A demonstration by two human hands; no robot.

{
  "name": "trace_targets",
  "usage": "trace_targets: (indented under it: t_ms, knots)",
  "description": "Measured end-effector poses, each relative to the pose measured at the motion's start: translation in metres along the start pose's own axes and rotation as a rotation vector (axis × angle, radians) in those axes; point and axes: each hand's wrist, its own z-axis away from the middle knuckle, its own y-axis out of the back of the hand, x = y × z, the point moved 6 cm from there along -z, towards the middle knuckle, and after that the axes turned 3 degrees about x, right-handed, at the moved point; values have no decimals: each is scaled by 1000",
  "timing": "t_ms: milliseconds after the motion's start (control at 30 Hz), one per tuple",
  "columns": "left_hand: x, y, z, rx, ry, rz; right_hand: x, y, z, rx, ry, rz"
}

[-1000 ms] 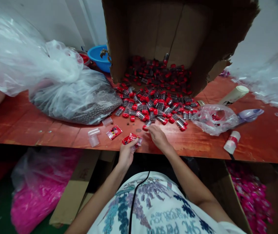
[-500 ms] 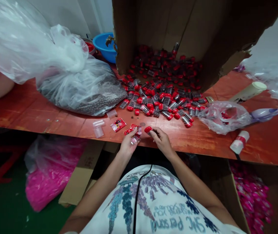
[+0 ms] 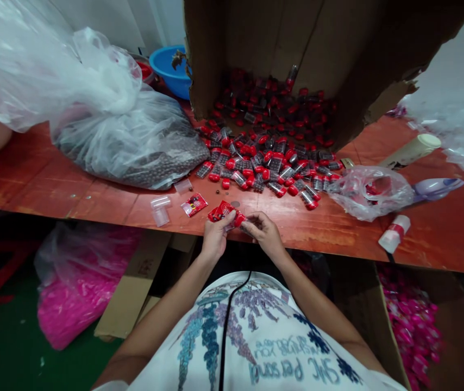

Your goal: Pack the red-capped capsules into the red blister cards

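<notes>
Near the table's front edge, my left hand (image 3: 216, 234) is closed on red printed packets (image 3: 220, 210), with clear plastic partly showing under the thumb. My right hand (image 3: 266, 233) pinches a red cap (image 3: 239, 219), now right against what my left hand holds. Fingers hide most of the clear piece, so I cannot tell whether the cap is seated on it. To the left lie another red packet (image 3: 194, 205) and clear empty tubes (image 3: 161, 209). Beyond my hands spreads a heap of red-capped tubes (image 3: 275, 163) filled with dark beads.
A large cardboard box (image 3: 207, 60) on its side holds more capped tubes. On the left sits a clear bag of dark beads (image 3: 134, 155), with a blue basin (image 3: 170, 70) behind. At right are a crumpled plastic bag (image 3: 372, 193) and a white roll (image 3: 395, 233).
My right hand has brought the red cap leftward to the clear piece in my left hand. The two hands are now together. The whole view has shifted slightly.
</notes>
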Motion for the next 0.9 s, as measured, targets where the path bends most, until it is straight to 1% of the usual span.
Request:
trace_targets:
  t_ms: [100, 233, 300, 367, 433, 533, 600, 667, 767, 833, 900]
  knots:
    - [4, -5, 2, -68, -69, -52, -8, 3, 1, -4, 20, 18]
    - [9, -7, 6, -93, -167, -121, -15, 5, 2, 16, 45, 52]
    - [9, -9, 8, -115, -168, -154, -13, 6, 2, 34, 18, 41]
    - [8, -10, 9, -137, -134, -187, -10, 6, 3, 43, 7, 39]
    - [8, -9, 8, -125, -110, -215, -13, 7, 5, 35, 63, 82]
    - [11, -4, 7, -76, -129, -259, -21, 6, 8, 13, 198, 185]
    - [12, -4, 7, -90, -143, -283, -24, 7, 10, 11, 218, 199]
    - [11, -7, 9, -153, -125, -289, -20, 7, 9, 11, 144, 136]
    - [8, -11, 12, -248, -56, -272, -10, 7, 9, 26, -7, 2]
    - [7, -12, 13, -265, -24, -258, -7, 8, 9, 41, -53, -48]
    - [7, -11, 12, -241, -27, -250, -5, 7, 9, 24, -54, -70]
